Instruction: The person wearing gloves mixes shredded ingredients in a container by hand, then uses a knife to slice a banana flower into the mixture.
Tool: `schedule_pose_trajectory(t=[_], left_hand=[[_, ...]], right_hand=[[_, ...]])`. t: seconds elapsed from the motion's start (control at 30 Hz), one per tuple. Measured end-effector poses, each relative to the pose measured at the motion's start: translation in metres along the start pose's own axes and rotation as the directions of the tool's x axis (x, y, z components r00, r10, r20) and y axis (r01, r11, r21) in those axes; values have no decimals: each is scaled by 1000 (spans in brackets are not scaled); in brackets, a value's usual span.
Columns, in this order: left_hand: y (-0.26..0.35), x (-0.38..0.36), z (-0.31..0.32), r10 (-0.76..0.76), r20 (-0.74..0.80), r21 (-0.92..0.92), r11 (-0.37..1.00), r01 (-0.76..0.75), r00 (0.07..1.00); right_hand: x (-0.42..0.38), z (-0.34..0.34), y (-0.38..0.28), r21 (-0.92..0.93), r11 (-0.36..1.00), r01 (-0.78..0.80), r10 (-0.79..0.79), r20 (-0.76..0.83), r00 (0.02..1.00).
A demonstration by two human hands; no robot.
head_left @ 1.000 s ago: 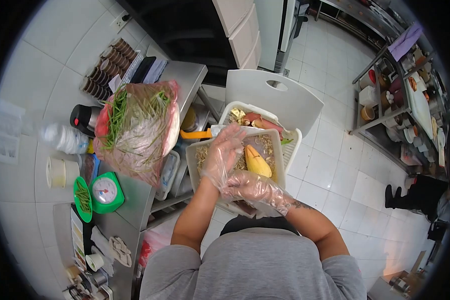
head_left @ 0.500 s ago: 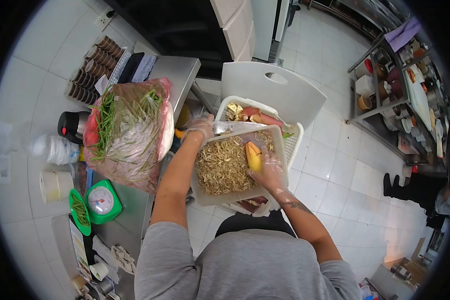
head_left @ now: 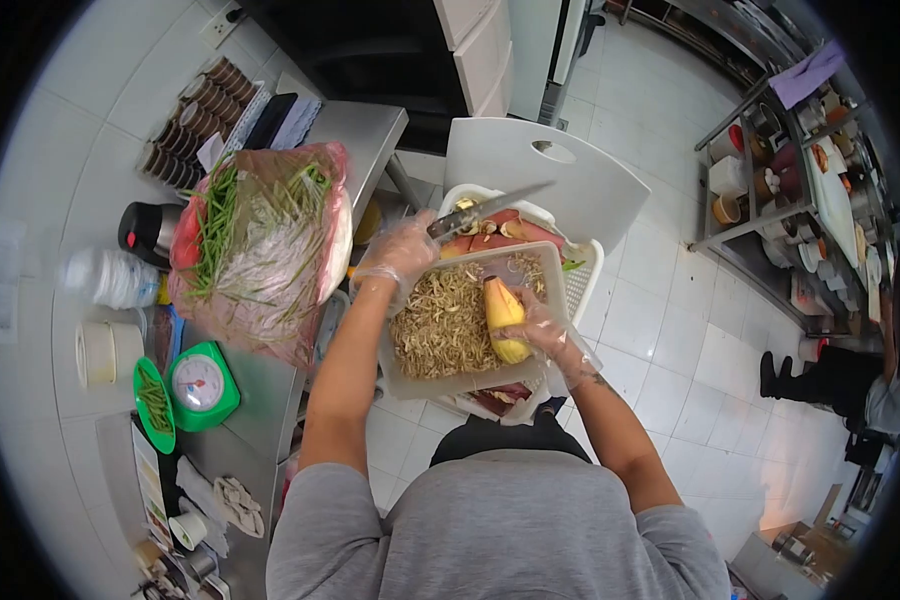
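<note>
My left hand [head_left: 398, 258], in a clear plastic glove, is closed round the handle of a knife [head_left: 490, 208], whose blade points up and to the right. A yellow, pointed banana blossom [head_left: 507, 322] is gripped in my gloved right hand [head_left: 544, 328]. Both are over a translucent tub [head_left: 425, 382] that holds a heap of thin brownish shreds [head_left: 438, 325]. The tub rests across a white perforated basket [head_left: 592, 270], where reddish petals [head_left: 510, 228] show beyond the tub's far edge.
A steel counter [head_left: 365, 135] on the left bears a pink plastic bag of green stems [head_left: 270, 240], a green scale [head_left: 210, 385] and a green dish [head_left: 154, 405]. The grey chair back [head_left: 590, 180] stands behind the basket. At right are a loaded shelf [head_left: 760, 230] and another person's dark-clothed legs [head_left: 820, 380].
The knife has swung up from lying level along the tub's far rim, and its blade now points away to the upper right. The blossom is lifted and more upright in my right hand.
</note>
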State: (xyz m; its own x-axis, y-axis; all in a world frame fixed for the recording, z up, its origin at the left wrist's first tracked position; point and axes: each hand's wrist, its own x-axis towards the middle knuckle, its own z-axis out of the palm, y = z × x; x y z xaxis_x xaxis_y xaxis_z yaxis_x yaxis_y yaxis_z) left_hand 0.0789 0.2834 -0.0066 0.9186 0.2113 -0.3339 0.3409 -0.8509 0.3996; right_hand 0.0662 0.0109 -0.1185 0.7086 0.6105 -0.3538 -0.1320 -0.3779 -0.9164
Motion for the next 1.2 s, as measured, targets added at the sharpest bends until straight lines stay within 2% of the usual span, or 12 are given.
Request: schedule_pose_trajectory(t=[0.07,0.17,0.27,0.37,0.47,0.5,0.57,0.77,0.8,0.93,1.1,1.2], left_hand=[[-14,1,12,97,-40,-153,983,-102,995],[12,-54,1,175,-111,-280,939,-200,978],[12,-103,26,129,-159,-299,939,-173,979],[24,-150,37,42,-97,-183,981,-59,994],[24,-182,61,-5,-110,-88,996,-5,994],[28,-194,67,38,-234,-50,997,-51,971],[33,-204,69,-16,-171,-36,999,10,985],[46,-232,80,23,-216,79,997,-6,976],[50,-237,81,23,-230,92,996,-2,973],[69,-250,90,-89,-215,81,991,109,973],[82,-247,102,-187,-192,-9,982,189,963],[78,-240,95,-131,-237,-92,989,112,963]], right_hand=[[0,0,-4,-206,975,85,-83,18,996],[4,3,3,-212,973,89,-66,116,991],[-7,0,-23,-227,969,97,-74,111,991],[-9,-1,-31,-204,973,107,-79,141,987],[-6,3,-21,-116,951,285,-269,141,953],[-4,5,-18,-106,950,295,-279,141,950],[0,8,-10,-83,947,310,-297,139,945],[-22,-3,-52,-434,879,200,-158,132,979],[-24,-4,-51,-445,868,220,-191,110,976],[-30,-12,-53,-467,833,297,-282,104,954],[-37,-21,-60,-517,796,315,-272,160,949],[-44,-24,-73,-543,783,302,-275,134,952]])
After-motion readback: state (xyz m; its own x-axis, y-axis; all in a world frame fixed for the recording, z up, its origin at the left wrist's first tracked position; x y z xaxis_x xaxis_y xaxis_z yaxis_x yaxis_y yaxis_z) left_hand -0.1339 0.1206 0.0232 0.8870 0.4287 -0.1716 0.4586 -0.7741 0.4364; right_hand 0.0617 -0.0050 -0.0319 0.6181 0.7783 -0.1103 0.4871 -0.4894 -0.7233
